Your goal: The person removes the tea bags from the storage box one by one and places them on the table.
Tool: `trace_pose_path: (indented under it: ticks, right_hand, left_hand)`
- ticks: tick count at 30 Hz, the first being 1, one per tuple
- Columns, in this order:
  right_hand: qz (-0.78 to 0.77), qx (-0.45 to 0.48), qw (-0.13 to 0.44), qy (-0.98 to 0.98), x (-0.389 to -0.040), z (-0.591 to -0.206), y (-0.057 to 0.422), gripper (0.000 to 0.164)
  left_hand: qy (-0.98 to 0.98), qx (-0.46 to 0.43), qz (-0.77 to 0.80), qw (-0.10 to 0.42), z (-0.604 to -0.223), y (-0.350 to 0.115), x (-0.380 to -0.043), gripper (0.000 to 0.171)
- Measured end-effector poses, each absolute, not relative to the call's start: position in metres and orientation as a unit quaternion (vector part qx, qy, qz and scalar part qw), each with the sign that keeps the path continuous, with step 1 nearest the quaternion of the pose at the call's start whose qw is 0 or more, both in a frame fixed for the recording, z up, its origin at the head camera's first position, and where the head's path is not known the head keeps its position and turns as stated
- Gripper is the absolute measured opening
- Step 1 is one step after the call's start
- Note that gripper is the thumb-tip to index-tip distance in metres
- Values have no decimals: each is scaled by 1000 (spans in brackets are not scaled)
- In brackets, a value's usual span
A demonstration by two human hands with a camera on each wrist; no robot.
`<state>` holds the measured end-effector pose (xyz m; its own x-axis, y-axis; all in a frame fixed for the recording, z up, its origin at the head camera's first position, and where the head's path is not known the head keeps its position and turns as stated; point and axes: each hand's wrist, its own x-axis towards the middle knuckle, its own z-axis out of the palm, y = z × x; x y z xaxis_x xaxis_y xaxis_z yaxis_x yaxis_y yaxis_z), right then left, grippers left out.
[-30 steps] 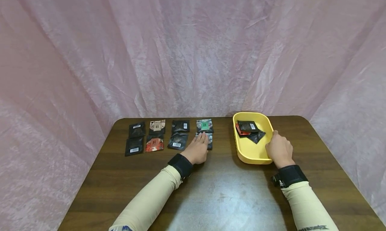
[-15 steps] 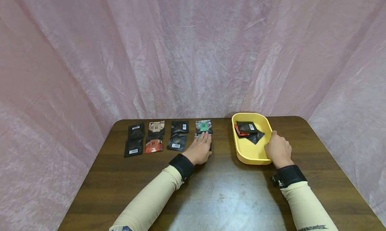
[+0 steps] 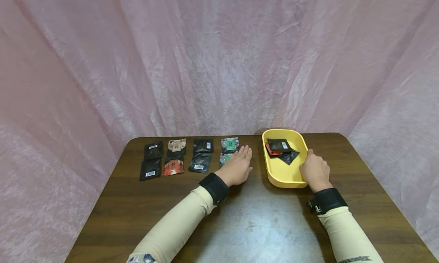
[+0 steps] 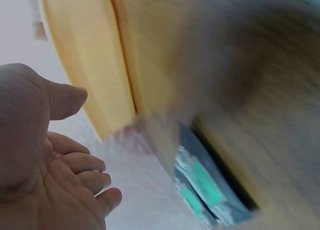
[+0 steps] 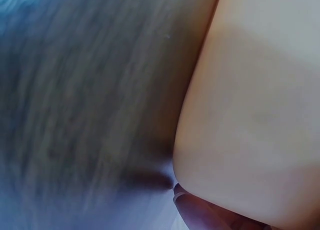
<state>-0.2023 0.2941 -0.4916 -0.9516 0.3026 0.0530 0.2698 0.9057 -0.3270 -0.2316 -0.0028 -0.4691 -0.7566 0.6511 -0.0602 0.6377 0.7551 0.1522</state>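
My left hand hovers with relaxed, empty fingers over the right side of the near green-labelled sachet. Behind that one lies a second green-labelled sachet. In the left wrist view the palm and loosely bent fingers show, and both green labels lie to the right of them. My right hand grips the right wall of a yellow plastic basket; its fingers are partly hidden behind the wall in the right wrist view. Inside the basket, black sachets and a red one lie in a loose pile.
Left of the green pair, more sachets lie in two rows: black ones with barcodes, a beige-labelled one and a red-labelled one. The wooden table ends at a pink curtain behind.
My left hand has moved right from the near green-labelled sachet, uncovering more of it. My right hand keeps its grip on the basket. The head view has shifted slightly.
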Motion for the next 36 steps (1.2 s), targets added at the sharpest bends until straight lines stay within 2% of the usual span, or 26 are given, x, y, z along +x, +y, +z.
trace_pose_path:
  ticks: [13,22,28,36]
  right_hand:
    - [158,-148,46,-975,-199,-494,290,60]
    - [150,-145,55,-977,-197,-490,295,57]
    - [151,-137,61,-977,-196,-494,293,57]
    - [152,-141,69,-976,-194,-494,286,55]
  left_hand:
    - [919,391,36,28,-438,46,-225,68]
    - [908,418,15,26,-450,102,-241,65]
    - [927,375,4,32,-463,122,-250,58]
    - [946,312,-39,75,-474,137,-270,77]
